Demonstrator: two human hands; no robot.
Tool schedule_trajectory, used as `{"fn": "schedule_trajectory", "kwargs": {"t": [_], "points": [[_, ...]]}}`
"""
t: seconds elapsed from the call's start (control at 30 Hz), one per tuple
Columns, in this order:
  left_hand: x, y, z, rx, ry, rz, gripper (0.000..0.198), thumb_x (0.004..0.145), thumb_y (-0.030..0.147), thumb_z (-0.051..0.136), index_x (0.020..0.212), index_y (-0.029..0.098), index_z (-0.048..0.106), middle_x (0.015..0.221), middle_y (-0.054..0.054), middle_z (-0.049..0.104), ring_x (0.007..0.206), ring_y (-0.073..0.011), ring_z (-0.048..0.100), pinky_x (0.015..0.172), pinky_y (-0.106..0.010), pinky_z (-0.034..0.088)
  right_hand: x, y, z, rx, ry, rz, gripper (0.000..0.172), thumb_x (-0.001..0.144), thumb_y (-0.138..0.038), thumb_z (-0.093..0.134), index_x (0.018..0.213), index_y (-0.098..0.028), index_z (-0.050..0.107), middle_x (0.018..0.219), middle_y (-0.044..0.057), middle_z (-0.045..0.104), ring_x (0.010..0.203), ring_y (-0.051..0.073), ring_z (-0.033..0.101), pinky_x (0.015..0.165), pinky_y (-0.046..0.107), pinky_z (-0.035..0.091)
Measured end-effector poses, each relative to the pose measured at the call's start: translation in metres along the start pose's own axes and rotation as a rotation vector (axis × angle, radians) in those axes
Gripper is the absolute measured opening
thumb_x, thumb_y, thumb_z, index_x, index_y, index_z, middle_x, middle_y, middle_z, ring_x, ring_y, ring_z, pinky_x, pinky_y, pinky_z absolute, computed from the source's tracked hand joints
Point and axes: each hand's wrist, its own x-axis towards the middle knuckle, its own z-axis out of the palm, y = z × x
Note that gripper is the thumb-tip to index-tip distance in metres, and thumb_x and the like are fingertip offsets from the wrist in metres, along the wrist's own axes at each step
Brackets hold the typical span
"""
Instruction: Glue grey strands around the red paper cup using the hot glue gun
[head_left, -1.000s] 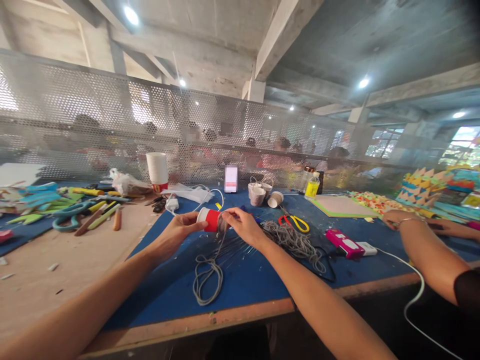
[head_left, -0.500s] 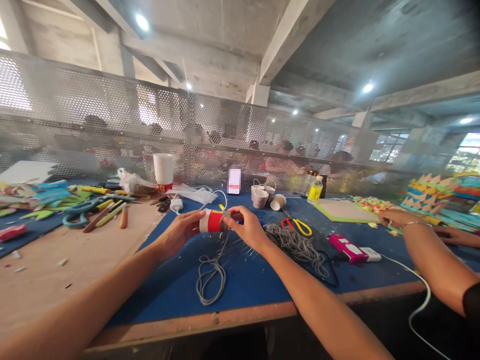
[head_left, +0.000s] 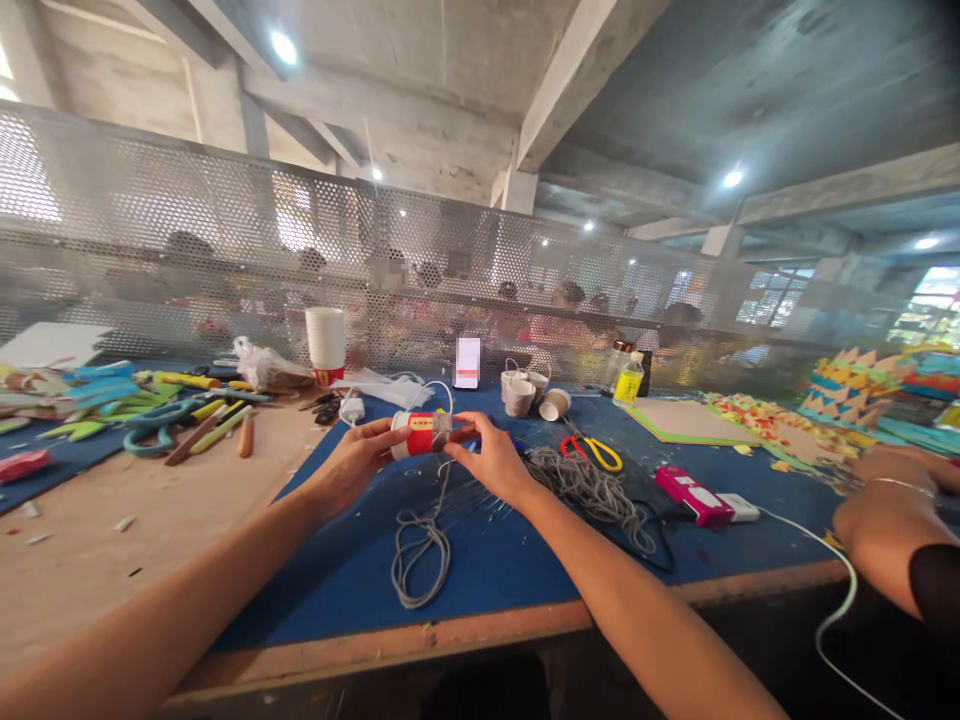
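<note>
A red and white paper cup (head_left: 421,434) lies sideways between my hands above the blue table. My left hand (head_left: 358,458) is closed around its white end. My right hand (head_left: 489,458) grips the other end, thumb below and fingers above, where grey cord (head_left: 440,431) is wound around the cup. From there the cord hangs down to a loose loop (head_left: 421,560) on the table. To the right of my right hand lies a tangled heap of grey cord (head_left: 592,490). Scissors (head_left: 600,453) with yellow and red handles rest behind the heap.
Cord-wrapped cups (head_left: 519,393), a phone (head_left: 466,363) and a cup stack (head_left: 326,345) stand at the back. A magenta box (head_left: 694,497) with a white cable lies right. Tools (head_left: 206,430) lie left. A co-worker's arm (head_left: 889,505) is at the far right.
The cup has shifted slightly left and turned, with yellow lettering now facing up. My right fingers have opened a little around the corded end. The co-worker's arm has drawn right.
</note>
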Motion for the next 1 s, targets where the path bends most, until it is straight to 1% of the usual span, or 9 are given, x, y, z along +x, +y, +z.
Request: {"fn": "schedule_trajectory", "kwargs": {"t": [0.1, 0.23, 0.3, 0.37, 0.47, 0.53, 0.63, 0.8, 1.0], "points": [[0.000, 0.000, 0.000, 0.022, 0.017, 0.019, 0.027, 0.073, 0.036, 0.085, 0.091, 0.017, 0.080, 0.091, -0.009, 0.078, 0.081, -0.0210, 0.069, 0.075, -0.029, 0.051, 0.001, -0.002, 0.000, 0.045, 0.003, 0.026, 0.026, 0.083, -0.025, 0.071, 0.108, -0.020, 0.065, 0.092, 0.002, 0.074, 0.088, 0.017, 0.070, 0.087, 0.032, 0.052], [0.001, 0.000, -0.001, 0.003, 0.062, 0.024, 0.027, 0.072, 0.037, 0.085, 0.089, 0.016, 0.079, 0.090, -0.008, 0.078, 0.083, -0.0212, 0.069, 0.082, -0.032, 0.052, 0.001, -0.007, -0.002, 0.055, 0.038, 0.006, 0.013, 0.084, -0.025, 0.068, 0.096, -0.020, 0.069, 0.090, 0.002, 0.073, 0.083, 0.016, 0.068, 0.083, 0.029, 0.051], [0.002, -0.001, -0.001, -0.012, 0.074, 0.026, 0.028, 0.073, 0.037, 0.085, 0.090, 0.015, 0.079, 0.091, -0.009, 0.078, 0.082, -0.0215, 0.069, 0.084, -0.033, 0.052, 0.000, -0.010, -0.004, 0.053, 0.017, -0.013, 0.010, 0.085, -0.025, 0.066, 0.093, -0.020, 0.070, 0.090, 0.001, 0.074, 0.083, 0.016, 0.067, 0.083, 0.028, 0.051], [0.003, -0.001, -0.003, -0.016, 0.087, 0.032, 0.029, 0.073, 0.037, 0.085, 0.091, 0.014, 0.079, 0.092, -0.010, 0.079, 0.082, -0.0212, 0.069, 0.084, -0.032, 0.052, -0.001, -0.013, -0.006, 0.063, -0.032, -0.033, 0.011, 0.088, -0.023, 0.061, 0.090, -0.020, 0.071, 0.088, 0.001, 0.074, 0.083, 0.016, 0.068, 0.083, 0.028, 0.050], [0.005, -0.003, -0.005, -0.021, 0.104, 0.040, 0.030, 0.074, 0.036, 0.085, 0.094, 0.014, 0.079, 0.093, -0.009, 0.079, 0.084, -0.0207, 0.070, 0.084, -0.031, 0.052, 0.001, -0.010, -0.011, 0.038, -0.052, -0.035, 0.024, 0.094, -0.023, 0.050, 0.085, -0.020, 0.071, 0.089, 0.001, 0.073, 0.086, 0.016, 0.067, 0.083, 0.026, 0.049], [0.006, -0.004, -0.006, -0.019, 0.119, 0.044, 0.032, 0.072, 0.036, 0.086, 0.095, 0.015, 0.079, 0.092, -0.009, 0.079, 0.084, -0.0203, 0.069, 0.083, -0.030, 0.052, 0.004, -0.002, -0.016, -0.082, 0.030, -0.007, 0.029, 0.098, -0.025, 0.045, 0.085, -0.020, 0.071, 0.092, 0.003, 0.072, 0.087, 0.016, 0.066, 0.084, 0.027, 0.048], [0.007, -0.005, -0.008, -0.008, 0.138, 0.048, 0.034, 0.070, 0.037, 0.086, 0.095, 0.015, 0.080, 0.092, -0.009, 0.079, 0.082, -0.0201, 0.069, 0.081, -0.029, 0.052, 0.008, 0.017, -0.025, -0.388, 0.137, 0.087, 0.018, 0.095, -0.026, 0.052, 0.098, -0.019, 0.069, 0.099, 0.005, 0.069, 0.091, 0.018, 0.064, 0.086, 0.029, 0.046], [0.009, -0.006, -0.010, 0.020, 0.138, 0.043, 0.031, 0.069, 0.038, 0.086, 0.092, 0.018, 0.080, 0.093, -0.008, 0.079, 0.082, -0.0208, 0.069, 0.079, -0.030, 0.051, 0.004, 0.035, -0.031, -0.793, -0.048, 0.231, 0.019, 0.092, -0.030, 0.061, 0.107, -0.020, 0.067, 0.115, 0.010, 0.065, 0.108, 0.025, 0.059, 0.091, 0.037, 0.045], [0.006, -0.004, -0.009, 0.040, 0.117, 0.034, 0.025, 0.071, 0.039, 0.084, 0.089, 0.022, 0.080, 0.092, -0.007, 0.079, 0.083, -0.0227, 0.069, 0.078, -0.031, 0.051, 0.000, 0.038, -0.031, -1.002, -0.077, 0.254, 0.030, 0.092, -0.033, 0.064, 0.115, -0.016, 0.061, 0.119, 0.016, 0.063, 0.114, 0.032, 0.056, 0.094, 0.045, 0.043]]}}
